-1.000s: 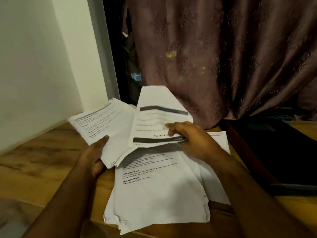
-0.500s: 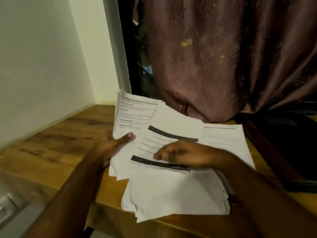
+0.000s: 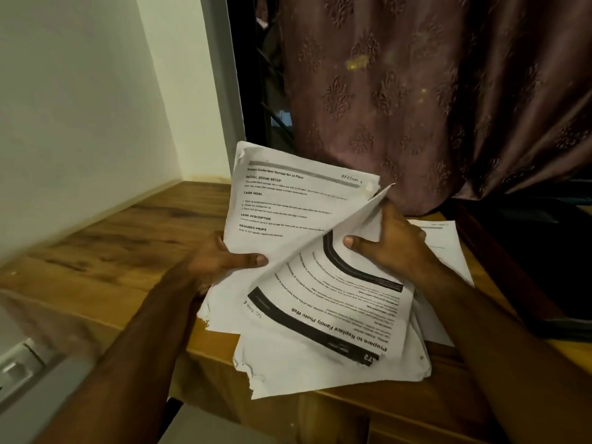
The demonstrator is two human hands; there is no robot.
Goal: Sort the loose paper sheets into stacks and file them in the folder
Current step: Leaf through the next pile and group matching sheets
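My left hand [image 3: 221, 259] grips a bundle of printed sheets [image 3: 288, 200], its thumb pressed on the top page, which is tilted up toward me. My right hand [image 3: 389, 246] pinches a curled sheet with thick black bars [image 3: 336, 302] and bends it over between the bundle and the pile. Below both hands, a loose pile of white sheets [image 3: 320, 373] lies on the wooden table [image 3: 128, 238] and overhangs its front edge. One more sheet [image 3: 448, 248] lies flat behind my right wrist. I see no folder that I can tell apart.
A white wall [image 3: 80, 107] bounds the table on the left. A mauve patterned curtain [image 3: 416, 91] hangs behind it. A dark flat object [image 3: 528, 267] lies at the right side of the table. A pale device [image 3: 16, 366] sits low at the left, off the table.
My right hand has lifted the black-barred sheet off the pile and curled it upward. My left hand has raised its bundle more upright. The view has shifted slightly.
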